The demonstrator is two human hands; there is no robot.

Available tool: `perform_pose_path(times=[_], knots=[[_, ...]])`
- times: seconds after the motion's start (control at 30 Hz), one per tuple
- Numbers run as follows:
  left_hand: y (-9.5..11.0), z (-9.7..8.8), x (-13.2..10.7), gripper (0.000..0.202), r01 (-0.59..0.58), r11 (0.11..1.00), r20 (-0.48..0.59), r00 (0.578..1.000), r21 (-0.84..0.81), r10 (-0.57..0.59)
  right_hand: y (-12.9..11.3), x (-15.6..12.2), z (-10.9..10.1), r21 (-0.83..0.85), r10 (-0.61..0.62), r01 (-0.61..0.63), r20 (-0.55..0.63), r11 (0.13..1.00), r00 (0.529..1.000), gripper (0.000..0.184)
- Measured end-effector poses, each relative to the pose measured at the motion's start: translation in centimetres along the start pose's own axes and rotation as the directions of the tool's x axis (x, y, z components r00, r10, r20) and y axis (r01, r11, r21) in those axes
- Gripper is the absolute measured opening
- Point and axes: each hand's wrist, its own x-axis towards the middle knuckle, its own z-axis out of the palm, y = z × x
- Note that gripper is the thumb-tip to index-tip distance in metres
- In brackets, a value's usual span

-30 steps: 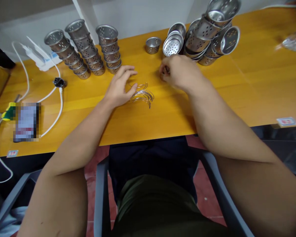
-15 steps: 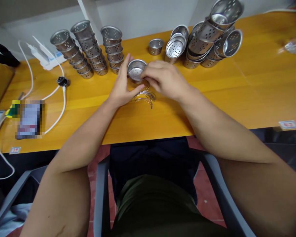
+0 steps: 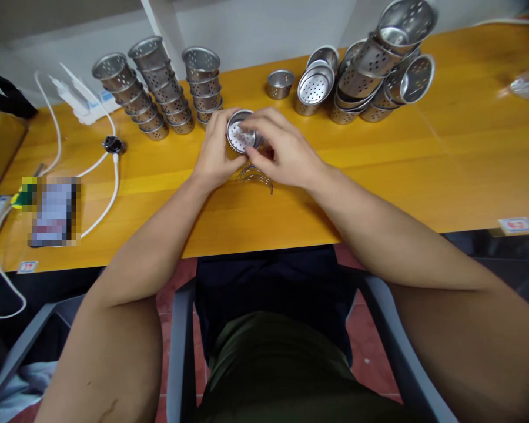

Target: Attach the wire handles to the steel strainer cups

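My left hand (image 3: pixel 215 155) and my right hand (image 3: pixel 281 150) both grip a small perforated steel cup (image 3: pixel 240 133) just above the yellow table (image 3: pixel 423 164). The cup's open mouth faces me. My right fingers reach over its rim. A small heap of thin curved wire handles (image 3: pixel 258 176) lies on the table right under my hands. Whether my right fingers also pinch a wire is hidden.
Three leaning stacks of the same cups (image 3: pixel 158 88) stand at the back left. A loose pile of cups (image 3: pixel 370 64) lies at the back right, with one single cup (image 3: pixel 278 84) before it. A white cable (image 3: pixel 101 176) and a power strip (image 3: pixel 77 100) lie to the left.
My right hand came from the right pile with a cup and met my left hand over the wires. Both hands now hold the cup, tilted with its mouth toward me.
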Motion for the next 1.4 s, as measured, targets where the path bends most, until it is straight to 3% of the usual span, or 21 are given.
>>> perform_pose_path(times=[0.23, 0.43, 0.53, 0.63, 0.77, 1.03, 1.23, 1.4], knots=[[0.4, 0.2, -0.1, 0.101, -0.016, 1.0, -0.018, 1.0, -0.02, 0.016, 0.6, 0.1, -0.4, -0.024, 0.019, -0.02, -0.045, 1.0, 0.999, 0.063], [2.1, 0.2, -0.1, 0.118, -0.078, 0.994, 0.125, 0.988, -0.08, 0.088, 2.7, 0.3, -1.0, -0.055, 0.13, -0.134, -0.063, 0.989, 0.989, 0.044], [2.6, 0.2, -0.1, 0.114, -0.073, 0.993, 0.131, 0.988, -0.09, 0.084, 2.5, 0.2, -1.3, -0.067, 0.138, -0.144, -0.083, 0.987, 0.987, 0.038], [2.3, 0.2, -0.3, 0.117, -0.043, 0.991, 0.113, 0.992, -0.127, 0.058, 1.4, 0.1, -1.6, -0.067, 0.132, -0.14, -0.106, 0.988, 0.986, 0.042], [1.8, 0.3, -0.6, 0.124, -0.041, 0.981, 0.12, 0.991, -0.188, 0.065, 0.6, 0.2, -1.3, -0.012, 0.153, -0.154, -0.041, 0.988, 0.987, 0.052], [1.3, 0.2, -0.5, 0.125, -0.028, 0.984, 0.174, 0.983, -0.174, 0.058, 1.6, 0.6, -0.8, 0.06, 0.224, -0.221, -0.051, 0.973, 0.973, 0.072], [0.6, 1.0, -0.4, 0.119, -0.026, 0.962, 0.172, 0.982, -0.271, 0.075, 2.8, 0.7, -1.2, 0.252, 0.292, -0.273, -0.038, 0.928, 0.956, 0.078], [-1.3, 1.3, -0.7, 0.129, 0.047, 0.958, 0.152, 0.988, -0.284, -0.004, 2.7, 0.6, -1.0, 0.478, 0.365, -0.249, -0.167, 0.843, 0.916, 0.079]])
